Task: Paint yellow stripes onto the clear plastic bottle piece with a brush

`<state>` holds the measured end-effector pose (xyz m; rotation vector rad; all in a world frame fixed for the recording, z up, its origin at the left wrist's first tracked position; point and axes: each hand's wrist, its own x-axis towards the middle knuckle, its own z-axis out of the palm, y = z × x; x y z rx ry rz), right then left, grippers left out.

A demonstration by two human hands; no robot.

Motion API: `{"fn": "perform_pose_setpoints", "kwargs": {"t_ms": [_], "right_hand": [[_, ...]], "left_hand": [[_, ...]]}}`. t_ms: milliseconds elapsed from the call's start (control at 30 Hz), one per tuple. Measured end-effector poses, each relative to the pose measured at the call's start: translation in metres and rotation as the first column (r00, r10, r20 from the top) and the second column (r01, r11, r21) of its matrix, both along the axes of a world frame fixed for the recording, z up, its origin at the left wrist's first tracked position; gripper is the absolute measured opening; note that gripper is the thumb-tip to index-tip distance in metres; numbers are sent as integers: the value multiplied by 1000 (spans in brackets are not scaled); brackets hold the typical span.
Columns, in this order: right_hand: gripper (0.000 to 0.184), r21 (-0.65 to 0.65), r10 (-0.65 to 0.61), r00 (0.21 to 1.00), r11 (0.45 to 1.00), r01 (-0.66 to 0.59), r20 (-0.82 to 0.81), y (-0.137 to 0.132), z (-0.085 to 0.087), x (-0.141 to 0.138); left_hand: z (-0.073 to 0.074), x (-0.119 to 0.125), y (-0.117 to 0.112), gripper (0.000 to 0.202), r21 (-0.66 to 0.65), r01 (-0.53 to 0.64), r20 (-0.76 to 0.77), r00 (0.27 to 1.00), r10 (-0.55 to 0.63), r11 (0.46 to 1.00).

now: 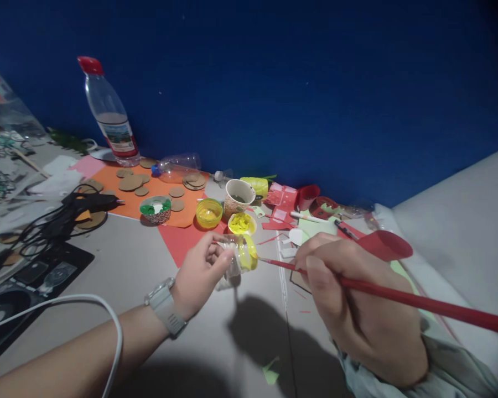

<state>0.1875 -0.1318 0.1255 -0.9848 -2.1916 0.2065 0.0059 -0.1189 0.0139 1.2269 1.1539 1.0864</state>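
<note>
My left hand (205,271), with a grey watch on the wrist, is closed around a small clear plastic bottle (233,265) lying on its side. Yellow paint coats the bottle's right end. In my right hand (357,298) is a thin red paintbrush (382,293), pinched between thumb and fingers. Its tip touches or nearly touches the yellow end. Just behind the bottle sit a small dish of yellow paint (241,223) and a yellow bowl (209,213). A paper cup (239,197) with dark liquid stands beyond them.
Cardboard discs (130,182) and a cup of green paint (156,209) rest on orange paper at the left. A tall bottle (114,121) stands behind. Black cables (62,213) and a white cord (115,326) lie left. Red paper scraps (283,200) clutter the back right, before a blue wall.
</note>
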Motion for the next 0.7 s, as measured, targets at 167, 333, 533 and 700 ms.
{"fn": "perform_pose_setpoints", "kwargs": {"t_ms": [167, 333, 533, 700], "right_hand": [[13, -6, 29, 1000, 1000, -29, -10, 1, 0, -2], [14, 23, 32, 999, 999, -32, 2, 1, 2, -3], [14, 40, 66, 998, 997, -65, -25, 1, -1, -3], [16, 102, 130, 989, 987, -122, -66, 2, -5, -5]], "left_hand": [[-1, 0, 0, 36, -43, -3, 44, 999, 5, 999], [2, 2, 1, 33, -73, -15, 86, 996, 21, 997], [2, 0, 3, 34, -82, -37, 67, 997, 42, 996], [1, -1, 6, 39, -125, -54, 56, 996, 62, 991]]}}
